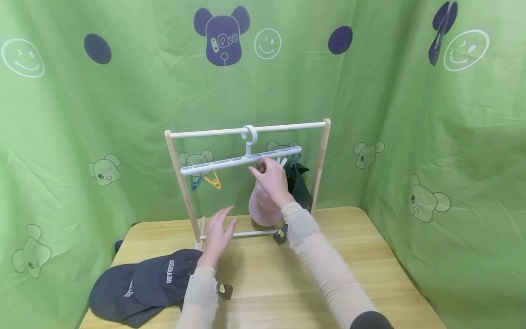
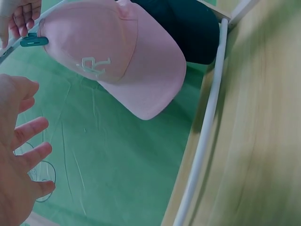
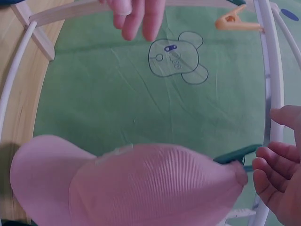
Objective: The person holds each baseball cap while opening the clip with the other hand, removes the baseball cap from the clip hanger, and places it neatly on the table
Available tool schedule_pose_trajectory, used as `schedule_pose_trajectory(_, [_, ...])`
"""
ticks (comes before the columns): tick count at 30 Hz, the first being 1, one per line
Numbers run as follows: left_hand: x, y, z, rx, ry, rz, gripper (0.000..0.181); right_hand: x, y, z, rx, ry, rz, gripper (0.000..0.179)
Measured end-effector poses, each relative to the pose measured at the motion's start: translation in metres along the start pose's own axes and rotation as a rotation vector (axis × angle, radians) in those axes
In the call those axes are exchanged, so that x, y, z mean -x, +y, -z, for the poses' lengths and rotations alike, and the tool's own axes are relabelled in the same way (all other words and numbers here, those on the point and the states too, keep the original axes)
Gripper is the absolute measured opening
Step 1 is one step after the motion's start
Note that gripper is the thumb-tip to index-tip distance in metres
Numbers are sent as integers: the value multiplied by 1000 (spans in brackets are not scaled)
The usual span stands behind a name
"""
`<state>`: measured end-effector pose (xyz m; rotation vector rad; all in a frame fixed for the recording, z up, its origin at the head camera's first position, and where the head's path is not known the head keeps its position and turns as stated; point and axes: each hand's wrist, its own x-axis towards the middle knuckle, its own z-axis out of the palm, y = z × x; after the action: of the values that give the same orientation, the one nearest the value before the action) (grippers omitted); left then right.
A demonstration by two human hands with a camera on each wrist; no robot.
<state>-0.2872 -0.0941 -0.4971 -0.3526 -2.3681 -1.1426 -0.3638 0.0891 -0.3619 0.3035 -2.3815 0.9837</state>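
Clipping pink brimmed cloth cap [image 1: 263, 211] below my loose, empty R hand [image 1: 273, 179] looks done; next prob. needs navy cloth caps [image 1: 151, 284] beside empty L hand [image 1: 218, 236].

Pink cap [image 3: 136, 186] near right hand [image 3: 284, 176]

Pink cap [image 2: 113, 52], brim downward, below hanger [image 1: 222, 163], in green clip [image 2: 34, 41]

The wood-grained desk [image 1: 357, 246] in front of me carried a wooden-posted rack [image 1: 322, 157], standing toward the far edge; near the left front lay dark caps [image 1: 149, 283] with white lettering, apparently two, partly overlapping.
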Motion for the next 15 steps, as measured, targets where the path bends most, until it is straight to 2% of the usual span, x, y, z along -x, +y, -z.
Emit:
schedule_pose_trajectory(5, [-9,4,-4,31,-14,36,47,-3,11,2,36,19,-49,42])
schedule_pose_trajectory(15, [-24,13,-14,58,-61,92,57,-6,23,-1,32,-75,-157,52])
